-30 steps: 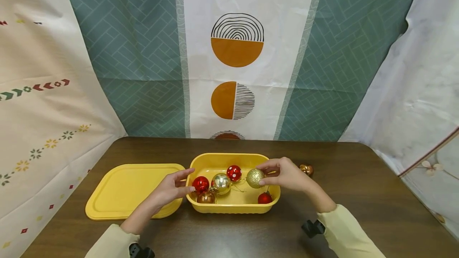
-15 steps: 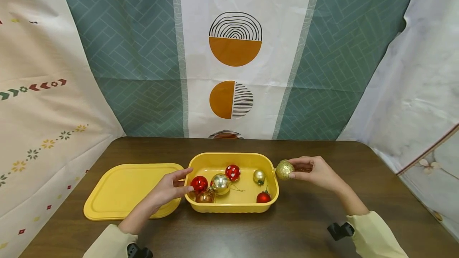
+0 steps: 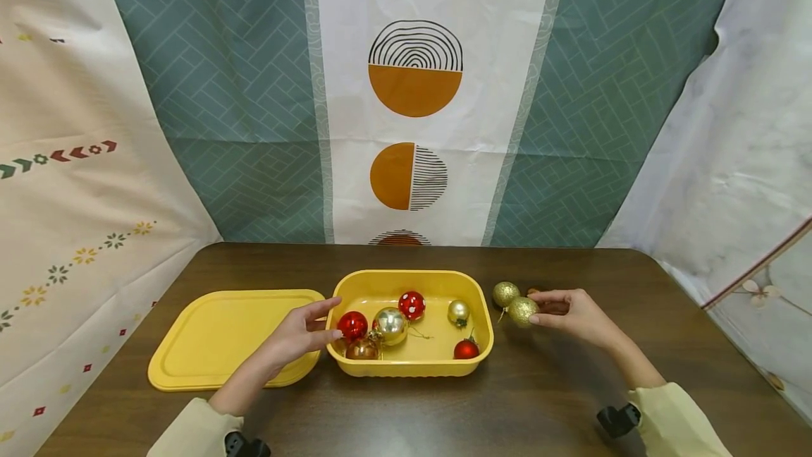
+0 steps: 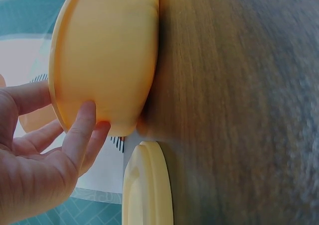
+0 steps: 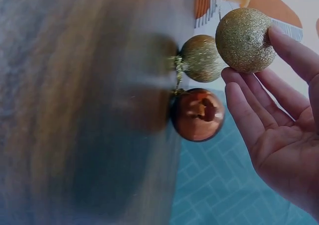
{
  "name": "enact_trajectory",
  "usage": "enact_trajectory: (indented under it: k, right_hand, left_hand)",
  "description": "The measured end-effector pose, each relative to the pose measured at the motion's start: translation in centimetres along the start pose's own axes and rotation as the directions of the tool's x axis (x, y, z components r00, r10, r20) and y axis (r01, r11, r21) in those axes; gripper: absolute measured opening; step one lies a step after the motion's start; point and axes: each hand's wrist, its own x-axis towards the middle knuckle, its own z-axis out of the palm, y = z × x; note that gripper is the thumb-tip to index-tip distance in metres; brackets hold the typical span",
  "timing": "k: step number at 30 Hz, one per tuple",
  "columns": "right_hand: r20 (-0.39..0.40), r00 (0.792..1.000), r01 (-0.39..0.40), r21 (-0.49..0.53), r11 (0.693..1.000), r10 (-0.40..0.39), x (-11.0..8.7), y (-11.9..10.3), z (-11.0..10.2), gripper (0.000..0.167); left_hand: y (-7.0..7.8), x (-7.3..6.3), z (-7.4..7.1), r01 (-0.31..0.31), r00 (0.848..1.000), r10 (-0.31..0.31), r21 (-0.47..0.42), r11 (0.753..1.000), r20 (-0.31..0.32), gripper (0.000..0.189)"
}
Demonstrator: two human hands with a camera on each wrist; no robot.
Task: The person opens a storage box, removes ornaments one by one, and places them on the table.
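Observation:
My right hand pinches a gold glitter bauble just right of the yellow tub. Below it in the right wrist view lie a second gold glitter bauble and a shiny copper bauble on the table. In the head view the copper one is mostly hidden behind the hand. The left hand holds the tub's left end, thumb over the rim and fingers on the outer wall. Inside the tub are a spotted red bauble, a large shiny gold bauble and several others.
A yellow lid lies flat left of the tub, partly under the left forearm. The brown table reaches back to a hanging patterned cloth. Pale cloths hang on both sides.
My right hand has carried a gold glitter bauble from above the tub to its right side. A small gold bauble in the tub has come into sight. The left hand stays put.

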Motion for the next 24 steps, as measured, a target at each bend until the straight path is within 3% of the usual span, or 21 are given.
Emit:
enact_trajectory:
  k: [10, 17, 24]
  right_hand:
    - [0.031, 0.999, 0.008, -0.082, 0.997, -0.006, 0.8, 1.4, 0.9, 0.043]
    - [0.092, 0.996, -0.01, -0.083, 0.997, 0.017, 1.3, 1.5, 1.5, 0.046]
    - [0.088, 0.996, -0.021, -0.096, 0.995, 0.029, 1.4, 1.6, 1.6, 0.046]
  left_hand:
    - [0.0, -0.1, 0.0, 0.012, 1.0, -0.012, 0.007, 1.0, -0.007, 0.059]
    - [0.1, -0.1, 0.0, 0.02, 1.0, -0.02, 0.008, 1.0, -0.011, 0.058]
    - [0.1, -0.1, 0.0, 0.01, 1.0, -0.01, -0.001, 1.0, -0.002, 0.059]
